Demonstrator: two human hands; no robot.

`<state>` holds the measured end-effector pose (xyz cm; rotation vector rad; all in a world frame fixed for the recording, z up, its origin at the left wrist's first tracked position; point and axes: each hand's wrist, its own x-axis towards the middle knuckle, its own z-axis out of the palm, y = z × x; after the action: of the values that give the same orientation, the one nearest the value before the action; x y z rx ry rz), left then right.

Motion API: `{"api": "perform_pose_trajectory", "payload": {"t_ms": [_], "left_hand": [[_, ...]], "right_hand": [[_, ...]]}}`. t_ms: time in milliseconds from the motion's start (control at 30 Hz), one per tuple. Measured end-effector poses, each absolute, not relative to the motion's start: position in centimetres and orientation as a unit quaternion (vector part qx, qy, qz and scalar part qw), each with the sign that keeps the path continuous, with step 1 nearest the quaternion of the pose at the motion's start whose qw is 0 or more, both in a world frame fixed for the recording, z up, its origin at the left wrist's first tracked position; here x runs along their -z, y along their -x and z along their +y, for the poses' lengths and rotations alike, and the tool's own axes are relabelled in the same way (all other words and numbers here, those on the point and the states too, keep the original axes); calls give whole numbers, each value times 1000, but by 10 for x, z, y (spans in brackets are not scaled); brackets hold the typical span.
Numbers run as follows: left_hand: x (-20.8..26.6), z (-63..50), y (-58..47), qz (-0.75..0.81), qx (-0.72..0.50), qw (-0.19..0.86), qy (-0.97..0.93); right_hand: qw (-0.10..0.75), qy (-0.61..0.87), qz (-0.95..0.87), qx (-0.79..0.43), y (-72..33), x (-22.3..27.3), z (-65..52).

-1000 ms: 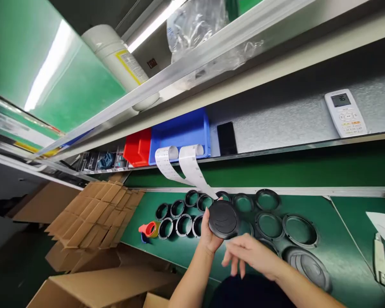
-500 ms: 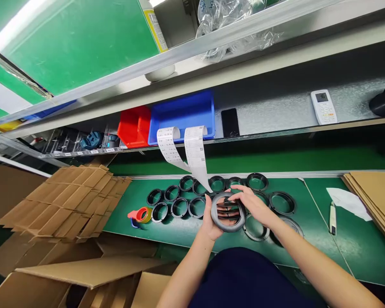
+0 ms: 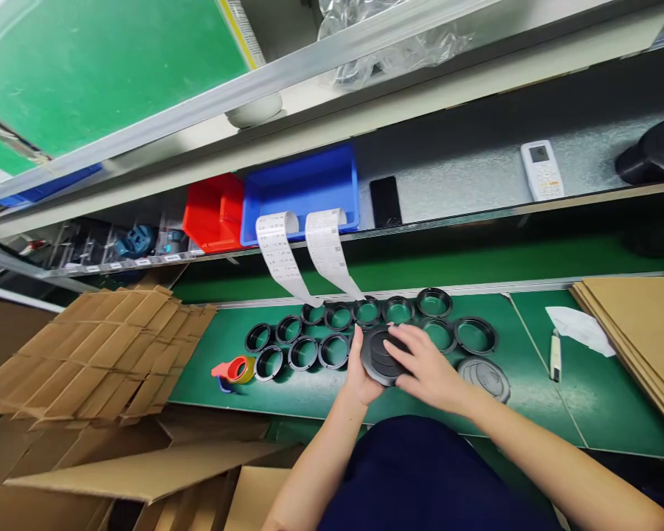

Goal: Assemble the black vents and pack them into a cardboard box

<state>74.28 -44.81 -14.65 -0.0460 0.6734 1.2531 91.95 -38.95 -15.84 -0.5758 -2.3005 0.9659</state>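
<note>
A dark grey round air vent (image 3: 377, 359) is held over the front of the green bench, its slatted face turned up and now looking closed. My left hand (image 3: 361, 375) wraps its left rim, thumb on the near side. My right hand (image 3: 427, 366) lies over the face and right side, fingertips and thumb pressing on it and hiding part of it. Behind and to the left stand several black rings (image 3: 303, 366) in rows. A second round grey vent (image 3: 484, 377) lies face up by my right wrist.
On the bench are an orange and yellow tape roll (image 3: 240, 369), a white-handled cutter (image 3: 555, 355) and flat cardboard (image 3: 636, 324). Folded cardboard dividers (image 3: 97, 346) and an open carton (image 3: 144, 464) are at left. Paper label strips (image 3: 332, 247) hang from a blue bin (image 3: 304, 181) on the shelf.
The vent's slats stood apart with fingers showing through; now its face looks closed. My right hand has spread farther over it. The ring near my right wrist no longer shows. The view shifted slightly.
</note>
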Motion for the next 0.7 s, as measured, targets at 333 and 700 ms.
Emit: {"api": "perform_pose_trajectory", "payload": {"t_ms": [333, 700], "left_hand": [[184, -440, -788, 383, -449, 805, 63], [201, -432, -751, 525, -432, 732, 47]], "right_hand": [[77, 228, -888, -392, -935, 202, -386], [95, 575, -797, -155, -1026, 328, -284]]}}
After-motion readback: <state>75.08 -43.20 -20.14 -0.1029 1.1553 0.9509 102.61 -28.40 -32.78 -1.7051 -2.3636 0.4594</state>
